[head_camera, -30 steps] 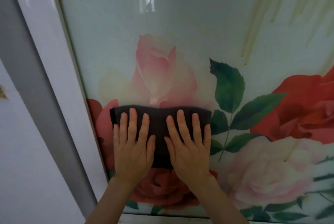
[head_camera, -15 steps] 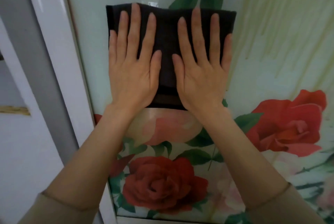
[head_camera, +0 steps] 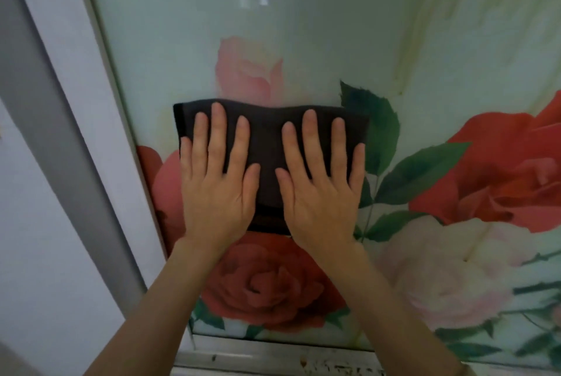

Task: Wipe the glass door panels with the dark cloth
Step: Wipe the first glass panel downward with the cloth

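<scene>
A folded dark cloth [head_camera: 268, 132] lies flat against the glass door panel [head_camera: 182, 26], which is printed with red and pink roses and green leaves. My left hand [head_camera: 217, 181] presses the cloth's left half with straight, spread fingers. My right hand [head_camera: 321, 181] presses the right half the same way. Both palms cover the cloth's lower part, low on the panel near its left edge.
A white and grey door frame [head_camera: 69, 102] runs down the left side. A grimy metal bottom rail [head_camera: 273, 357] lies under the panel. Yellowish streaks [head_camera: 403, 66] run down the glass at upper right.
Both hands slid the cloth down the glass, from high on the panel half a second ago to the low rose area, where it was one second ago.
</scene>
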